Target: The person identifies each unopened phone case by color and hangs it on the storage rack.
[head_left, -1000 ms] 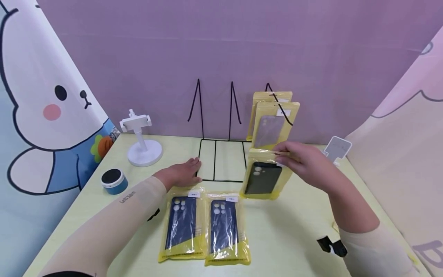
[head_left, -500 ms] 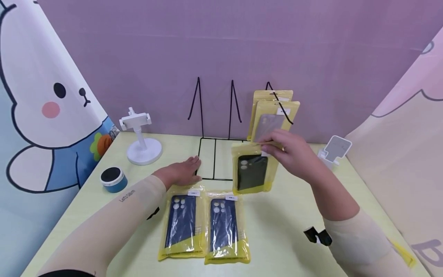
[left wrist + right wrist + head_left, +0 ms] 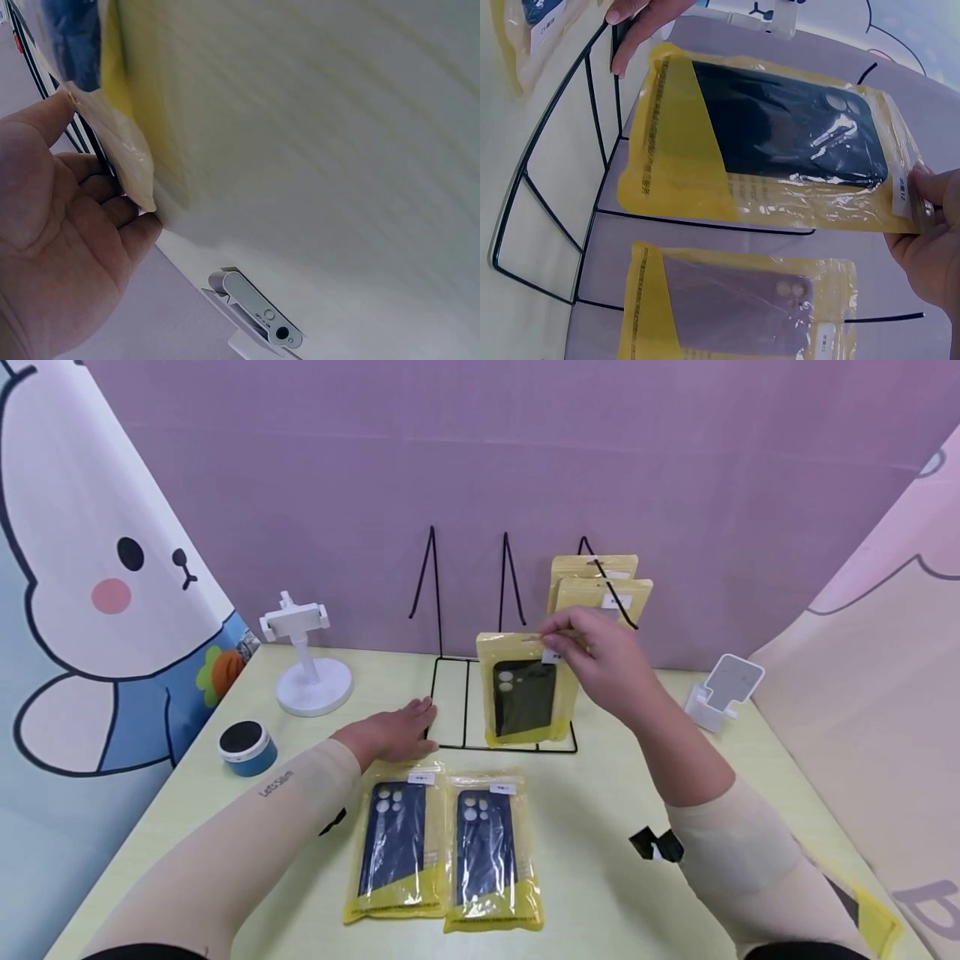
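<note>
Two packaged blue phone cases [image 3: 442, 852] lie flat and side by side at the near edge of the surface [image 3: 600, 827]. Just beyond them, the left hand [image 3: 393, 735] rests palm down on the surface with fingers straight, grasping nothing; its fingertips touch the front left corner of the black wire rack [image 3: 465, 710]. The right hand [image 3: 600, 660] pinches the top edge of a packaged black phone case [image 3: 525, 693] in a yellow bag and holds it upright over the middle section of the rack base. Behind it, two more yellow packages [image 3: 607, 589] stand in the right-hand slot of the rack, leaning against the purple backdrop. To the left stand a small blue speaker [image 3: 246, 748] and a white phone holder [image 3: 307, 656]. To the right stands a white phone stand [image 3: 723, 689].
</note>
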A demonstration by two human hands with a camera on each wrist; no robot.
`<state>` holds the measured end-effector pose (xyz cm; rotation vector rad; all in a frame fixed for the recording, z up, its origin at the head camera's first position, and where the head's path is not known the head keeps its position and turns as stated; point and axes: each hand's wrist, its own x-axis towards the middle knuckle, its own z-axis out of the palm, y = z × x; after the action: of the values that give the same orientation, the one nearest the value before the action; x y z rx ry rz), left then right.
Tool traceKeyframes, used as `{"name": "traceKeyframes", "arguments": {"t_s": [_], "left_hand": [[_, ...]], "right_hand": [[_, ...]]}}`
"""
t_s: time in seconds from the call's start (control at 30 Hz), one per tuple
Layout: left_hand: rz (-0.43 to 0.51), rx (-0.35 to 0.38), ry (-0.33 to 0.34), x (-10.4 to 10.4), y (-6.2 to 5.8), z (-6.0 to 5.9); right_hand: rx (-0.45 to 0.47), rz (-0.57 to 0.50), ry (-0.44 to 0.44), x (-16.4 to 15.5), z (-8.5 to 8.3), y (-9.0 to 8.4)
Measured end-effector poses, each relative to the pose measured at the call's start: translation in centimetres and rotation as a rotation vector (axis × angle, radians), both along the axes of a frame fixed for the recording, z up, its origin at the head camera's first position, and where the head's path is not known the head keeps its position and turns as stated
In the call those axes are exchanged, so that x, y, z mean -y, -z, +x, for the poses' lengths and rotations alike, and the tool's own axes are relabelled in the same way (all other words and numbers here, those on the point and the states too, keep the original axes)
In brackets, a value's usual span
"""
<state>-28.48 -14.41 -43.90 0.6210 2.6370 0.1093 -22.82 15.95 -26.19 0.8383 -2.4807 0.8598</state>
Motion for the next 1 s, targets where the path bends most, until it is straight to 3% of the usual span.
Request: {"name": "traceKeyframes", "arguments": {"t_s": [0.3, 0.53, 0.77, 1.0], "left_hand": [[0.003, 0.002, 0.011, 0.0, -0.2, 0.1], [0.007, 0.01, 0.003, -0.1, -0.5, 0.4], [0.008, 0.01, 0.012, 0.0, -0.4, 0.3], [0.006, 0.01, 0.007, 0.1, -0.2, 0.2]], "right_hand": [[0.006, -0.038, 0.06, 1.3, -1.0, -0.4], [0.014, 0.017, 0.119, 2.0, -2.1, -0.5], [0.107, 0.047, 0.157, 2.5, -3.3, -1.0], [0.086, 0.104, 0.211, 2.9, -4.4, -1.5]]}}
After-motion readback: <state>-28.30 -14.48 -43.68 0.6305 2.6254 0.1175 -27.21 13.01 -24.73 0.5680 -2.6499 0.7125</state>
